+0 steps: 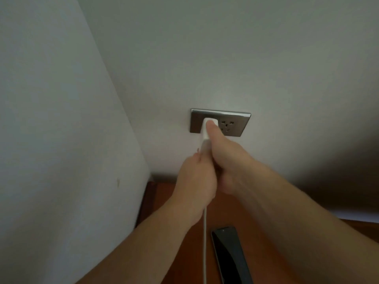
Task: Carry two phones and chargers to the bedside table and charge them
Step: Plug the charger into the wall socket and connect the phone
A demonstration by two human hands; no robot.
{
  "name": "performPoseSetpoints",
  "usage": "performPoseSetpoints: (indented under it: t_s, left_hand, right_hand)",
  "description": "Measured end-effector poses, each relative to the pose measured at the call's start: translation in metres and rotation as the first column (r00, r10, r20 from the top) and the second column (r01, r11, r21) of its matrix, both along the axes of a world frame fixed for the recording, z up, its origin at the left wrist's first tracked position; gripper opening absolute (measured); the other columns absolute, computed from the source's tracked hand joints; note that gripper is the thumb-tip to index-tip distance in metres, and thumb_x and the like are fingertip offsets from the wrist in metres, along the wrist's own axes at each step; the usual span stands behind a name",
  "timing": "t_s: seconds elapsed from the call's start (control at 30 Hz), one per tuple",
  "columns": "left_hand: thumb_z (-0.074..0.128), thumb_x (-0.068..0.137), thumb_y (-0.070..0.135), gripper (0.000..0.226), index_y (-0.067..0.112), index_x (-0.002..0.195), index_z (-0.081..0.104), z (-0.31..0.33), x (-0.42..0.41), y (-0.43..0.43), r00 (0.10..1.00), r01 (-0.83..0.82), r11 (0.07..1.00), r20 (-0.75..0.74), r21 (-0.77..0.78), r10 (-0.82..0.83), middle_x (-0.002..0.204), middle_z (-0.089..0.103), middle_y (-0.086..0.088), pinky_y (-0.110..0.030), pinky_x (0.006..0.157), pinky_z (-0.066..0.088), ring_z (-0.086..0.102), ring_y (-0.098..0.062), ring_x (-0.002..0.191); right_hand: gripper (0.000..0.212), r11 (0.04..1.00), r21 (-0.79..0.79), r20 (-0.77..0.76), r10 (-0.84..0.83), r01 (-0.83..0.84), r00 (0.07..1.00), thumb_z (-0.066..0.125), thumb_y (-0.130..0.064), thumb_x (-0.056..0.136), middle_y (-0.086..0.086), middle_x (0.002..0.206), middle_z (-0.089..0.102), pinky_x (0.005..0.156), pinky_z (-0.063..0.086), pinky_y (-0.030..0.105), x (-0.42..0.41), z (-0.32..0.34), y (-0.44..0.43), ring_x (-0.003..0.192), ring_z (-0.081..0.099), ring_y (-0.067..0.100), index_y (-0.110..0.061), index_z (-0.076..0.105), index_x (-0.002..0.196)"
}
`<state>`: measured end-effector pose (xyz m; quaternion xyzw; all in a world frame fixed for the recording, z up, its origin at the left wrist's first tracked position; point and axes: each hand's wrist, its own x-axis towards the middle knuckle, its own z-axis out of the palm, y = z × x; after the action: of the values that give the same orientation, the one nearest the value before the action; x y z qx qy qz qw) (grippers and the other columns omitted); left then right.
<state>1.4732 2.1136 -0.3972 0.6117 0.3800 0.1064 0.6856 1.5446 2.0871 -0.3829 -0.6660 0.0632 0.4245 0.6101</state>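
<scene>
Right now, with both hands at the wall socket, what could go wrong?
1. The right hand presses the white charger into the left side of the socket plate; its thumb hides the plug, so it may be only partly seated.
2. The left hand grips the white cable close to the charger; a tug could strain that joint.
3. The cable hangs beside the dark phone on the wooden table; slack may drag it.

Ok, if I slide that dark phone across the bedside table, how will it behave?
The phone lies flat, so it should slide rather than tip or roll. Its glossy face looks slippery and probably scratch-prone. It seems rigid.
</scene>
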Motion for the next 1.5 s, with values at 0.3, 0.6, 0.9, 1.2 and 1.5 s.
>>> performPoseSetpoints:
  t_s: [0.3, 0.6, 0.9, 1.2, 1.5]
  left_hand:
    - [0.034, 0.101, 0.031, 0.032, 0.008, 0.097, 0.055, -0.008, 0.009, 0.002, 0.999, 0.046, 0.995, -0.017, -0.087, -0.048, 0.070, 0.051, -0.004, -0.028, 0.049, 0.040, 0.048, -0.017, 0.059]
    - [0.037, 0.100, 0.036, 0.035, 0.013, 0.081, 0.057, -0.005, 0.000, -0.002, 0.999, 0.036, 0.996, 0.041, -0.080, -0.033, 0.050, 0.056, 0.005, -0.030, 0.054, 0.047, 0.054, -0.015, 0.053]
    - [0.047, 0.098, 0.035, 0.029, 0.016, 0.100, 0.068, -0.075, -0.099, -0.075, 0.983, 0.148, 0.984, -0.096, -0.103, -0.158, 0.087, 0.075, -0.001, -0.032, 0.081, 0.053, 0.071, -0.015, 0.084]
    - [0.045, 0.100, 0.019, 0.020, 0.013, 0.104, 0.064, -0.084, -0.139, -0.111, 0.995, 0.012, 0.989, -0.098, -0.150, -0.027, 0.084, 0.075, -0.005, -0.024, 0.066, 0.058, 0.073, -0.016, 0.078]
    - [0.029, 0.077, 0.076, 0.076, 0.019, 0.105, 0.071, -0.101, -0.205, -0.139, 0.970, 0.146, 0.904, -0.123, -0.401, -0.211, 0.097, 0.075, -0.009, -0.033, 0.078, 0.054, 0.071, -0.024, 0.090]
  right_hand:
    - [0.074, 0.996, -0.080, 0.098, 0.034, -0.026, 0.995, 0.053, -0.074, 0.077, 0.008, 0.093, 0.071, 0.056, 0.054, 0.032, 0.007, -0.008, 0.000, 0.077, 0.070, 0.024, -0.009, 0.063, 0.109]
    - [0.078, 0.991, -0.051, 0.126, 0.126, -0.120, 0.984, 0.050, -0.084, 0.068, 0.008, 0.054, 0.053, 0.045, 0.041, 0.027, 0.001, -0.002, -0.011, 0.040, 0.049, 0.023, -0.007, 0.058, 0.075]
    - [0.083, 0.968, -0.051, 0.019, 0.249, -0.247, 0.968, 0.042, -0.074, 0.082, 0.006, 0.125, 0.062, 0.105, 0.043, 0.042, -0.075, -0.079, -0.125, 0.110, 0.061, 0.019, -0.010, 0.051, 0.135]
    - [0.017, 0.600, -0.197, -0.004, 0.790, -0.775, 0.613, 0.056, -0.026, 0.094, -0.005, 0.107, 0.070, 0.087, 0.049, 0.025, -0.179, -0.148, -0.205, 0.097, 0.065, 0.007, -0.026, 0.067, 0.107]
    - [0.025, 0.913, 0.136, 0.074, 0.378, -0.384, 0.923, 0.045, -0.021, 0.101, 0.008, 0.074, 0.072, 0.062, 0.060, 0.030, -0.142, -0.088, -0.188, 0.073, 0.074, 0.023, -0.007, 0.066, 0.098]
